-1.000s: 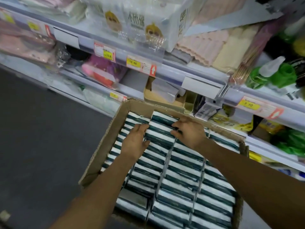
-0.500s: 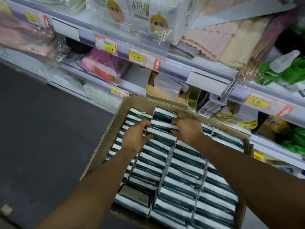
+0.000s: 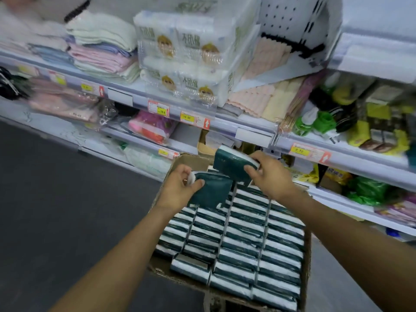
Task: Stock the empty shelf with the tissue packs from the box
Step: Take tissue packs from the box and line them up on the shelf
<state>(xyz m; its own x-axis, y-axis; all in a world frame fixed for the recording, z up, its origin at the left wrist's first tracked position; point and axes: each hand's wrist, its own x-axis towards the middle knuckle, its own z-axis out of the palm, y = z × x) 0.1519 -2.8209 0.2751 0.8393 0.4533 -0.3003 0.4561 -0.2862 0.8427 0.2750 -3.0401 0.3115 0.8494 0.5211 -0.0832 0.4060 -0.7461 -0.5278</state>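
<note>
A: Setting: shop aisle, dark floor (image 3: pixel 56 199), white shelving (image 3: pixel 247 122) with yellow price tags (image 3: pixel 186 117) along the edges.

B: On the shelves?

A: Folded towels (image 3: pixel 101 52), white wrapped tissue bundles (image 3: pixel 180 57) on the upper level. Lower level partly hidden, blurred at far right.

B: Task items?

A: Cardboard box (image 3: pixel 307 255) below the shelving, open, packed with rows of dark green and white tissue packs (image 3: pixel 243 244) standing on edge.

B: Left hand?

A: Left hand (image 3: pixel 177 188) above the box's far left corner. Grip clamped on one green pack (image 3: pixel 211 190), thumb on the near face, fingers curled over the white end. Pack tilted, lower edge near the rows; contact with them not discernible.

B: Right hand?

A: Right hand (image 3: pixel 270 174) above the box's far edge. Grip clamped on a second green pack (image 3: pixel 229 164), held higher, clear of the rows, close to the lower shelf front.

B: Packs relative to each other?

A: Just beside one another, corners overlapping in view; touching or not, cannot tell.
</note>
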